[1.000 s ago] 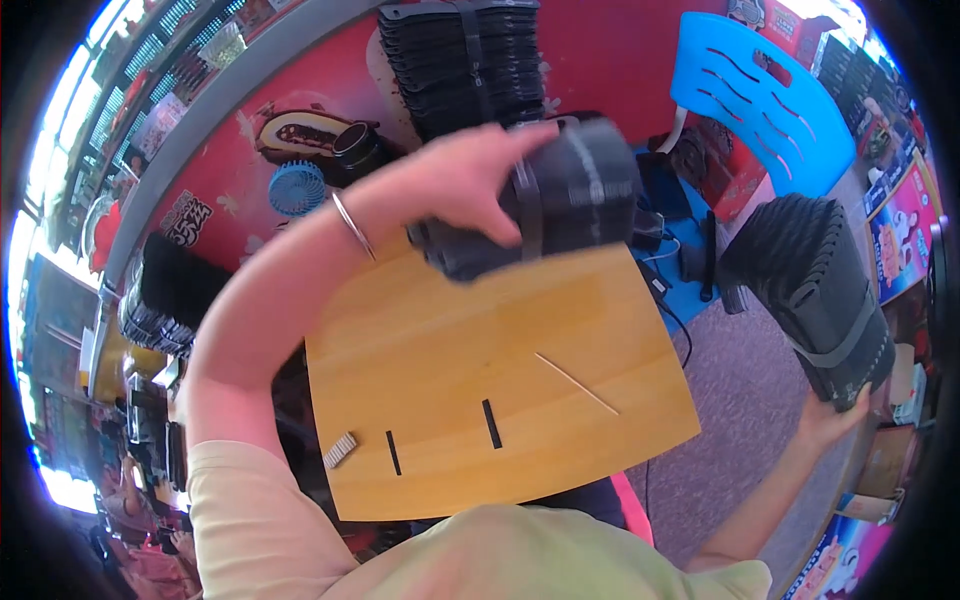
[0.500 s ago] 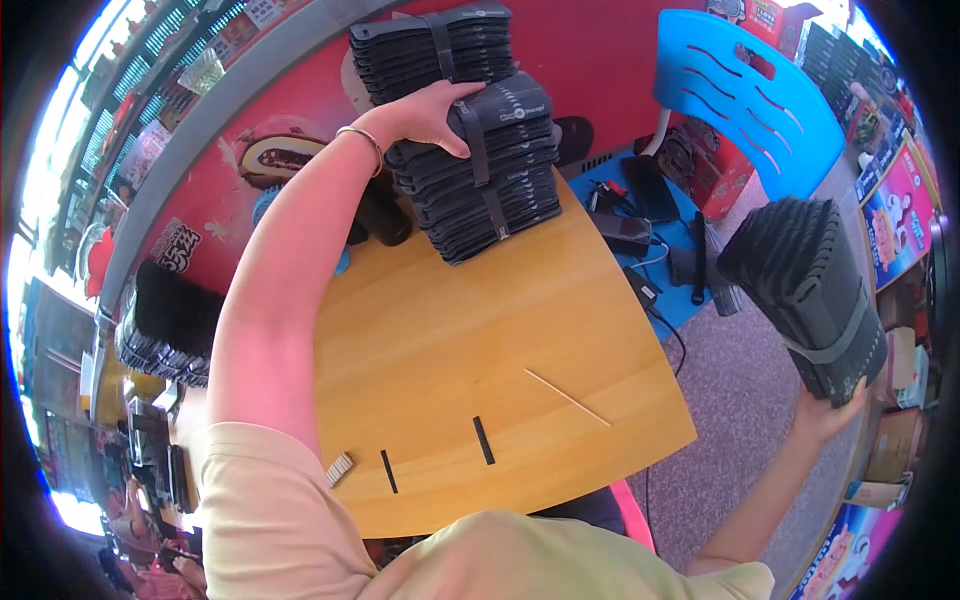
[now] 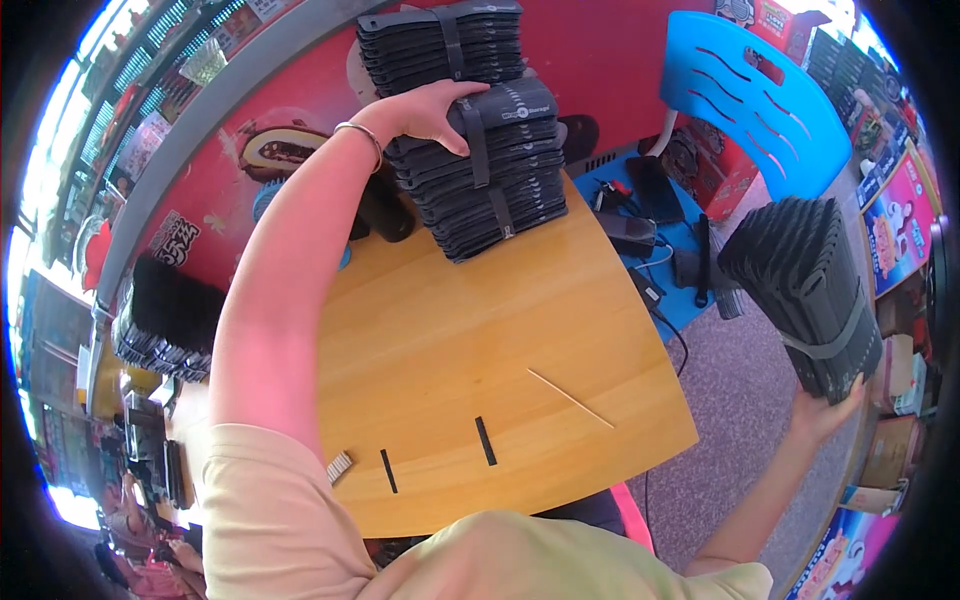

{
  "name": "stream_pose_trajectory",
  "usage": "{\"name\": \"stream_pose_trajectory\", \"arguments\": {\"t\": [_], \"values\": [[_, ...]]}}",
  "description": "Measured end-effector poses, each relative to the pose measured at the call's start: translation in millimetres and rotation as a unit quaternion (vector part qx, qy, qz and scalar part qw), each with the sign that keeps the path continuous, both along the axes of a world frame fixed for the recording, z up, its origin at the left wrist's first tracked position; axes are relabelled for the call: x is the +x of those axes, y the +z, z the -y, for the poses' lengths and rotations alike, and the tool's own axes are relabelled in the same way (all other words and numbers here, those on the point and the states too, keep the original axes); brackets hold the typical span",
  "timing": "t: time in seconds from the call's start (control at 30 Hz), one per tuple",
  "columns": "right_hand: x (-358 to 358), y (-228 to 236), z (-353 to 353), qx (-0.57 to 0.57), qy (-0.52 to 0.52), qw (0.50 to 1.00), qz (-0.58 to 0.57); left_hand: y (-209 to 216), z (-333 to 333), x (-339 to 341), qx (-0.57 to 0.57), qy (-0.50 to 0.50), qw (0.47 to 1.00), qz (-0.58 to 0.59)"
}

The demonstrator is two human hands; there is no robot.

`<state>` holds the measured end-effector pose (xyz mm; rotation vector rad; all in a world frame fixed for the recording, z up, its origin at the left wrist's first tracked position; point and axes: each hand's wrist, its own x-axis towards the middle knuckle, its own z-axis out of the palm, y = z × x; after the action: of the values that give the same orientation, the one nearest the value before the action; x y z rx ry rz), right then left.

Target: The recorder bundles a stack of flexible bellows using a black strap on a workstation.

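Note:
My left hand (image 3: 430, 112) rests on the upper left end of a tall stack of black folded fabric pieces (image 3: 515, 165). Its thumb and fingers are spread apart over the top bundle, which a dark band wraps. Behind it stands another banded black stack (image 3: 435, 45). Out at the right, clear of the table, my right hand (image 3: 828, 412) grips a bundle of black folded fabric pieces (image 3: 810, 290) from below. A grey band circles this bundle, and its layered ends point up and away; part of my palm is hidden under it.
On the wooden table (image 3: 400, 330) lie a thin stick (image 3: 570, 397), two short black strips (image 3: 486, 441) and a small ribbed pale block (image 3: 340, 467). A blue chair (image 3: 755, 100) stands at the far right. Chargers and cables (image 3: 635, 235) lie on a blue seat. More black stacks (image 3: 170, 320) sit left.
Both hands keep nearly the same places. The right bundle has shifted very slightly, and the view has tilted a little. Nothing was taken up or let go.

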<state>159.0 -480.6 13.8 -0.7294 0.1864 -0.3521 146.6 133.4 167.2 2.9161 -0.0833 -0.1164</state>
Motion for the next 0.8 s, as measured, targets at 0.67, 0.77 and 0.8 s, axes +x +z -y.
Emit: {"name": "stream_pose_trajectory", "arguments": {"t": [0.67, 0.77, 0.8], "values": [[84.0, 163.8, -245.3, 0.023, 0.474, 0.878, 0.057, 26.6, -9.5, -61.2, -0.388, 0.226, 0.841, 0.304], [85.3, 186.0, -331.9, -0.048, 0.535, 0.842, 0.060, 16.3, -25.2, -82.7, -0.496, 0.262, 0.757, 0.334], [96.3, 185.9, -353.8, -0.046, 0.538, 0.839, 0.061, 11.2, -31.7, -87.7, -0.568, 0.274, 0.692, 0.352]]}}
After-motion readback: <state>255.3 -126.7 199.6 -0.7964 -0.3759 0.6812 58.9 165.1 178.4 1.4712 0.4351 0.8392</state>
